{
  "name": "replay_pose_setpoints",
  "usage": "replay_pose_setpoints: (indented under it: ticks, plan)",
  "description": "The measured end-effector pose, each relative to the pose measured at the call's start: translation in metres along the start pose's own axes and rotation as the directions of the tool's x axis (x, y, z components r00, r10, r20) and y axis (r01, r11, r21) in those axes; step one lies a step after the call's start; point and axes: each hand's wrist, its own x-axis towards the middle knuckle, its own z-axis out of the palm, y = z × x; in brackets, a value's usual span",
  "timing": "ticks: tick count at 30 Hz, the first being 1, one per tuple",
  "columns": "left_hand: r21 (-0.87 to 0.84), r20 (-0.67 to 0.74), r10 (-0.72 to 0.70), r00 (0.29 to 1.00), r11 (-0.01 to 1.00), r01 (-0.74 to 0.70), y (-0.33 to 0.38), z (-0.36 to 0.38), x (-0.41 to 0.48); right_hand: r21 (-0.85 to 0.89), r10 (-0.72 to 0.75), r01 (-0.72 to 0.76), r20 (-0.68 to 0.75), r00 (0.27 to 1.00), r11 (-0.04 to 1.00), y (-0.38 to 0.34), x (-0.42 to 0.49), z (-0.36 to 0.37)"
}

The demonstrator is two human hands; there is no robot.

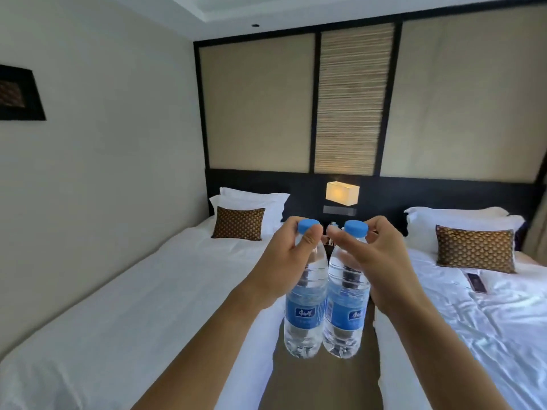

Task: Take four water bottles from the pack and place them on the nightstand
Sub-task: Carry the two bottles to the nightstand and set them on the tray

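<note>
Between the two beds, each hand carried one water bottle by its neck. The left hand [284, 250] had its fingers [310, 236] clenched below the cap of the left bottle [305, 309]; the right hand [381, 255] gripped the right bottle [344, 309] likewise. The nightstand [328, 242] stood ahead, mostly hidden. Judged step: transport. Next, both bottles required upright placement on it.

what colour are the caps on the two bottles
Light blue, on both clear plastic water bottles; the head view shows it.
</note>
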Motion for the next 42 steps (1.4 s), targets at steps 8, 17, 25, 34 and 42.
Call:
replay_pose_setpoints:
  ticks: [8, 17, 25, 34, 42]
  plan:
    - [-0.182, 0.175, 0.078, 0.981, 0.982, -0.046, -0.099, 0.019, 0.229, -0.078, 0.002, -0.022, -0.246, 0.969, 0.997, 0.073, 0.188, 0.005]
    - [-0.32, 0.19, 0.156, 0.969, 0.943, -0.089, -0.205, 0.09, 0.473, -0.088, -0.009, -0.03, -0.411, 0.912, 0.996, 0.185, 0.415, -0.02]
    - [-0.278, 0.263, 0.177, 0.949, 0.955, -0.101, -0.294, 0.177, 0.685, -0.083, 0.002, -0.037, -0.388, 0.922, 0.996, 0.299, 0.636, -0.064]
    - [-0.24, 0.162, 0.081, 0.983, 0.97, -0.04, -0.415, 0.235, 0.936, -0.11, 0.057, -0.107, -0.384, 0.922, 0.988, 0.431, 0.895, -0.089]
    - [-0.212, 0.206, 0.114, 0.972, 0.975, -0.069, -0.56, 0.284, 1.14, -0.122, 0.098, -0.159, -0.404, 0.91, 0.98, 0.581, 1.098, -0.083]
